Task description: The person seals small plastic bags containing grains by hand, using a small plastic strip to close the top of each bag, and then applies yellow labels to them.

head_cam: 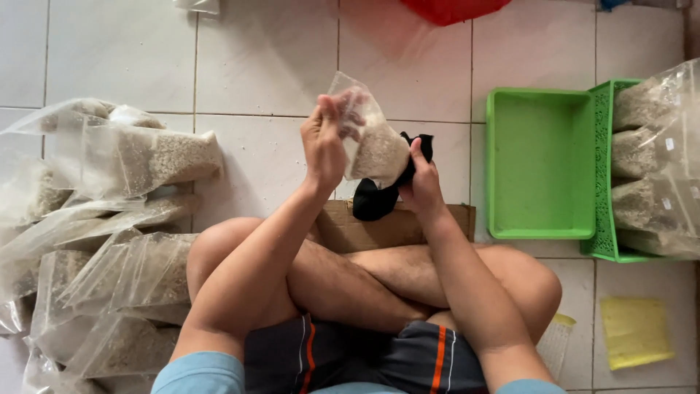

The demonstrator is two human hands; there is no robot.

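We hold 1 clear bag of pale grain up over the tiled floor, both hands on it.

Our left hand (324,142) grips the bag (370,138) at its upper part, fingers curled together around the loose plastic top, while our right hand (421,182) presses a black tool (379,195) against the bag's lower end at 5 o'clock, its fingers wrapped shut around that tool. The bag hangs tilted above a brown cardboard piece (394,228) that lies just beyond our crossed legs. At 9 o'clock a heap of filled bags (109,241) rests on the floor (262,66). At 3 o'clock sits a green tray (539,164), touching a green basket (604,175) that carries more filled bags (656,168). A yellow cloth (634,332) lies at 4 o'clock, and something red (452,9) at 12 o'clock.
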